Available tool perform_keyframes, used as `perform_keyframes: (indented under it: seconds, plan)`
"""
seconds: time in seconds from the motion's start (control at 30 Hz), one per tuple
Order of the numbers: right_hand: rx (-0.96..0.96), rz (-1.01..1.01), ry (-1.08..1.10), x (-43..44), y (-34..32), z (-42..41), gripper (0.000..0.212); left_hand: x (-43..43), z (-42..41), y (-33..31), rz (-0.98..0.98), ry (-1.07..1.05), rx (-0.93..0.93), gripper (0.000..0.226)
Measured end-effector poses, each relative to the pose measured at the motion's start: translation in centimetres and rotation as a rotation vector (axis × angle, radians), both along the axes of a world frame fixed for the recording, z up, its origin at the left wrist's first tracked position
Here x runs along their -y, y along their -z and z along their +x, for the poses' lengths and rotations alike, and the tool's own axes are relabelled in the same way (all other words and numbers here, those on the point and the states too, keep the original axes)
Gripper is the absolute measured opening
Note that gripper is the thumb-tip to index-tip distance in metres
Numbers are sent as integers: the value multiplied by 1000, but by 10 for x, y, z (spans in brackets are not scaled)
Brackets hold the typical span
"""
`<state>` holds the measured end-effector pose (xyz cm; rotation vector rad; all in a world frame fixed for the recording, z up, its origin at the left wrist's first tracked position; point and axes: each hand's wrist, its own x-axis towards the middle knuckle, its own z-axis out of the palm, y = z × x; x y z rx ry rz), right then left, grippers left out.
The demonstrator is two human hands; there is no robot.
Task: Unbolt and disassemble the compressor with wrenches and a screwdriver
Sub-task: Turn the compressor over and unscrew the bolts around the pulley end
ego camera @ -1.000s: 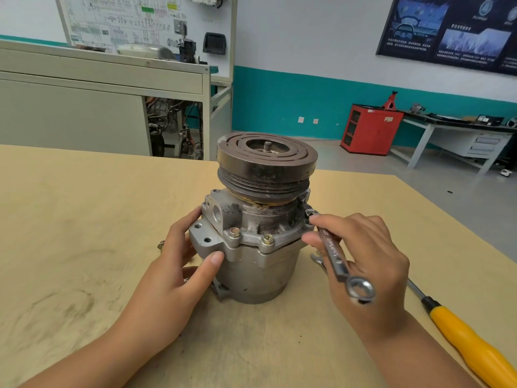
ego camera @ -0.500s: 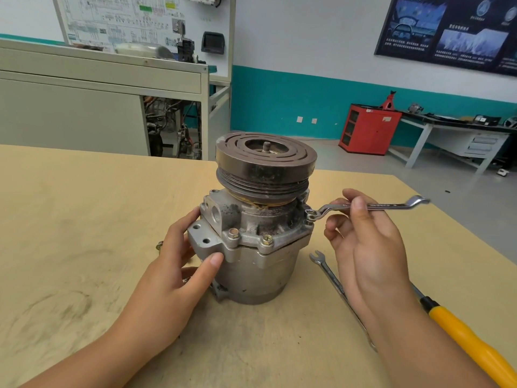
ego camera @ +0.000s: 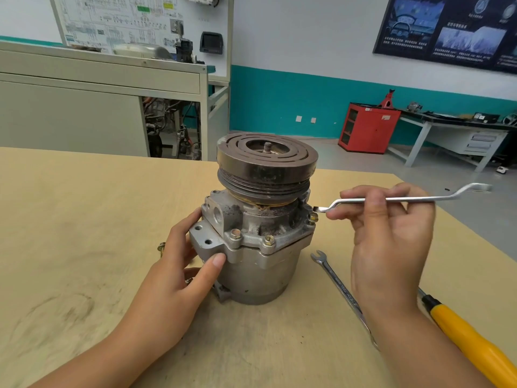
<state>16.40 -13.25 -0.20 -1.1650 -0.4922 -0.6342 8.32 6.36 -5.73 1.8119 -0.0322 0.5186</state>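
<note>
The grey metal compressor [ego camera: 260, 247] stands upright mid-table, its dark pulley [ego camera: 265, 161] on top and several bolts around its flange. My left hand [ego camera: 179, 264] holds its left side, thumb pressed on the front. My right hand [ego camera: 389, 228] pinches a ring wrench [ego camera: 405, 199] held level. The wrench's near end hangs just above the right-side flange bolt [ego camera: 312, 217], apart from it.
A second wrench [ego camera: 340, 288] lies on the wooden table [ego camera: 84, 219] right of the compressor. A yellow-handled screwdriver [ego camera: 472, 343] lies at the front right, partly under my right forearm. A loose bolt [ego camera: 161, 247] rests left of the compressor. The table's right edge runs diagonally.
The ring wrench swung from pointing toward me to level and rightward, then came off the right-side bolt and now sits slightly above it. My left hand stayed put.
</note>
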Motion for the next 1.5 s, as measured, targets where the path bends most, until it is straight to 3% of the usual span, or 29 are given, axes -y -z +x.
perform_keyframes:
  seconds: [0.13,0.33,0.63,0.73,0.93,1.03,1.2,1.37,1.5]
  plan:
    - [428,-326,139,0,11,-6,10,0,0,-1,2,-2,-2,60]
    - [756,-700,355,8,24,-1,6,0,-1,-1,-2,10,1,62]
    - [809,-770,472,7,20,-6,18,-2,1,3,-4,15,-1,65]
    - [713,-703,385,7,19,-9,8,-1,1,3,-1,16,6,68]
    - [275,-337,175,0,21,-10,13,-1,1,3,3,15,5,63]
    - [55,-128,-18,-5,14,-10,8,-1,1,2,-2,8,6,62]
    - [-346,174,-354,4,-2,5,17,-2,1,3,-1,12,0,64]
    - [-587,264,-458,0,-7,21,15,-2,2,3,-6,17,8,63]
    - [-765,88,-558,0,-23,37,15,-2,2,4,-2,17,6,64]
